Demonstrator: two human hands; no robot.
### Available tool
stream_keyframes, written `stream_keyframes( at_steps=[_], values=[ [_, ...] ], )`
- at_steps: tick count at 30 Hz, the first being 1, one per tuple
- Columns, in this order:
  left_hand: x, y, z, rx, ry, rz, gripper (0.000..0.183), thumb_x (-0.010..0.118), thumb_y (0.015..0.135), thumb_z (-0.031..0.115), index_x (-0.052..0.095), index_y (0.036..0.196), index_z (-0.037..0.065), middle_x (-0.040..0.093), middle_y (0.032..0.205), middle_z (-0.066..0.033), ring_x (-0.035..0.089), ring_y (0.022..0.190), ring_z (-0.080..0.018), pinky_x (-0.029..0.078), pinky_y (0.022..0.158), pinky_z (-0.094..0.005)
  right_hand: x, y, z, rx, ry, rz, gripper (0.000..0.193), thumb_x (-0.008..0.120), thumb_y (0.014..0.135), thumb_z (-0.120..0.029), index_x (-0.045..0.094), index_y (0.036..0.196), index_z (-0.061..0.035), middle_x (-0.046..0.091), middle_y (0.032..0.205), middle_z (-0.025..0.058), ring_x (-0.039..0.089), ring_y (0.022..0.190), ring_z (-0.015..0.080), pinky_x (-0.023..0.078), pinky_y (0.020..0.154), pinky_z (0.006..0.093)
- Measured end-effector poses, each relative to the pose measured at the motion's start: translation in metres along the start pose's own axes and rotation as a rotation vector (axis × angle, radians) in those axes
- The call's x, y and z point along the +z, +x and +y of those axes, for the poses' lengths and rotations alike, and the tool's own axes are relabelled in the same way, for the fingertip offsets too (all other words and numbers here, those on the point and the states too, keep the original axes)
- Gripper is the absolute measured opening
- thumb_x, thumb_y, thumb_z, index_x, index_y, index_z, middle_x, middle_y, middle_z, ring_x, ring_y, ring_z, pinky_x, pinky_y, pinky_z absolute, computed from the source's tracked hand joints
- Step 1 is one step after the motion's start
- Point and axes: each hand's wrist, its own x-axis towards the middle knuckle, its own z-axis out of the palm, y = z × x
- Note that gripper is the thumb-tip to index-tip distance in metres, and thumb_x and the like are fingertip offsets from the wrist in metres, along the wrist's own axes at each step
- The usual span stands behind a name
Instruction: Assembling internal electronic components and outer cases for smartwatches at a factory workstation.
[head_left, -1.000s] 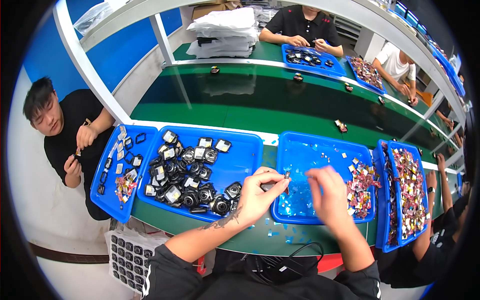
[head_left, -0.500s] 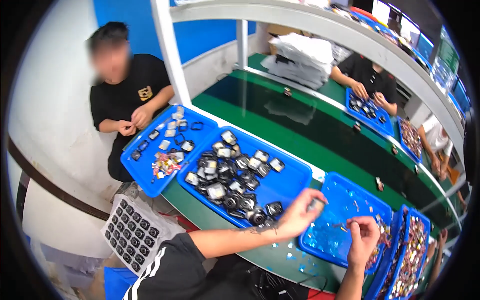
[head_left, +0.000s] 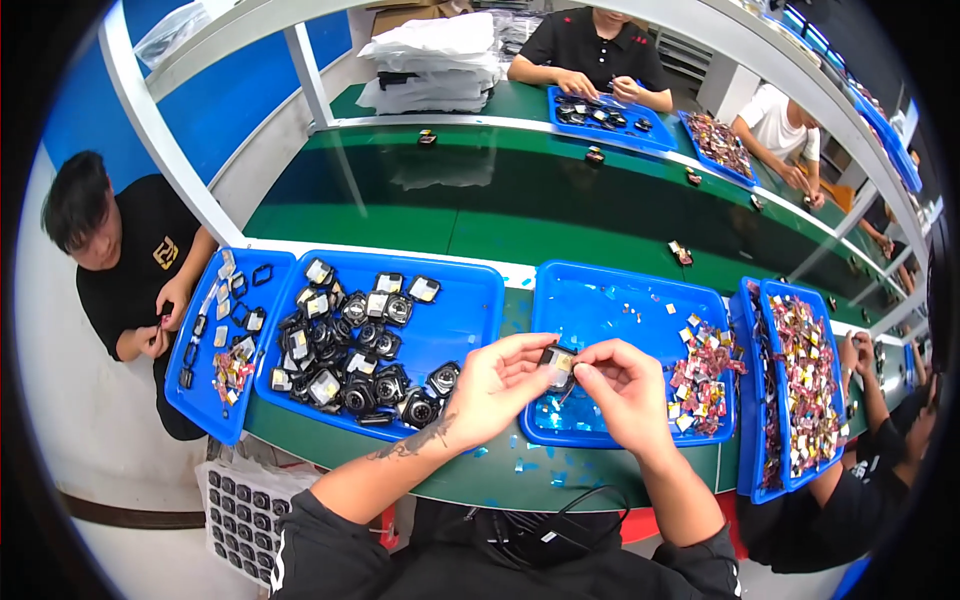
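My left hand (head_left: 492, 392) grips a small black square casing (head_left: 557, 364) with a silver-and-yellow face. It is held above the near left part of a blue tray (head_left: 640, 278). My right hand (head_left: 628, 392) is closed too, thumb and fingers pinching the casing's right edge; whether a smaller piece is between those fingertips is hidden. Little pink, yellow and silver pieces (head_left: 705, 385) are heaped at that tray's right side, and bits of blue film lie on its bottom. Left of my hands, a second blue tray (head_left: 455, 290) contains several black casings (head_left: 350, 345).
Stacked blue trays of small parts (head_left: 808, 375) stand at the right. Beyond the table runs a green conveyor (head_left: 450, 200) carrying scattered small parts. A co-worker (head_left: 130, 250) sits at the left beside another tray (head_left: 215, 400); more people work across the belt. A white shelf post (head_left: 170, 130) rises at left.
My hands have come together, the right now touching the casing held in the left. The view has turned, so the trays and conveyor appear farther left and more level.
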Motion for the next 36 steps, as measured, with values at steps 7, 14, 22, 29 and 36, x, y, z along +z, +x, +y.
stream_keyframes(
  at_steps=[7, 14, 22, 29, 36],
  values=[
    [-0.01, -0.001, -0.008, -0.213, -0.153, -0.022, 0.036, 0.065, 0.088, 0.002, 0.058, 0.123, -0.004, 0.067, 0.11, -0.0136, 0.064, 0.1, -0.0161, 0.053, 0.086, -0.0276, -0.001, 0.004, 0.002, -0.171, -0.196, 0.075, 0.01, 0.067, 0.084, 0.001, 0.068, 0.094, 0.0026, 0.066, 0.088, 0.0097, 0.065, 0.083, 0.0154, 0.053, 0.074, 0.0248],
    [-0.001, -0.002, -0.006, -0.013, -0.207, 0.027, 0.041, 0.067, 0.086, -0.001, 0.055, 0.125, -0.006, 0.064, 0.114, -0.0163, 0.064, 0.103, -0.0181, 0.053, 0.089, -0.0286, 0.011, -0.009, -0.017, -0.303, -0.383, 0.131, 0.015, 0.068, 0.082, 0.002, 0.071, 0.097, -0.0015, 0.066, 0.084, 0.0095, 0.062, 0.068, 0.0142, 0.05, 0.061, 0.025],
    [0.003, -0.009, -0.006, 0.037, -0.232, 0.005, 0.039, 0.064, 0.088, -0.001, 0.054, 0.126, -0.006, 0.062, 0.12, -0.0172, 0.062, 0.106, -0.0185, 0.053, 0.091, -0.0281, 0.023, -0.009, -0.02, -0.286, -0.445, 0.178, 0.011, 0.071, 0.08, 0.0, 0.069, 0.09, -0.0021, 0.067, 0.078, 0.0079, 0.05, 0.053, 0.0103, 0.042, 0.05, 0.025],
    [0.005, -0.01, -0.005, 0.018, -0.224, -0.014, 0.04, 0.063, 0.089, -0.002, 0.054, 0.127, -0.007, 0.063, 0.119, -0.0165, 0.063, 0.106, -0.0185, 0.053, 0.091, -0.0275, 0.023, -0.008, -0.016, -0.286, -0.415, 0.181, 0.012, 0.071, 0.079, 0.0, 0.07, 0.091, -0.0029, 0.067, 0.076, 0.0075, 0.048, 0.052, 0.0098, 0.04, 0.05, 0.0249],
    [0.004, -0.012, -0.009, 0.014, -0.216, -0.041, 0.038, 0.064, 0.089, 0.0, 0.056, 0.126, -0.007, 0.065, 0.114, -0.0143, 0.063, 0.101, -0.0162, 0.053, 0.085, -0.0269, 0.019, -0.004, -0.021, -0.305, -0.482, 0.159, 0.011, 0.074, 0.075, -0.003, 0.064, 0.08, -0.0023, 0.064, 0.07, 0.0068, 0.048, 0.052, 0.0128, 0.041, 0.051, 0.0269]
  ],
)
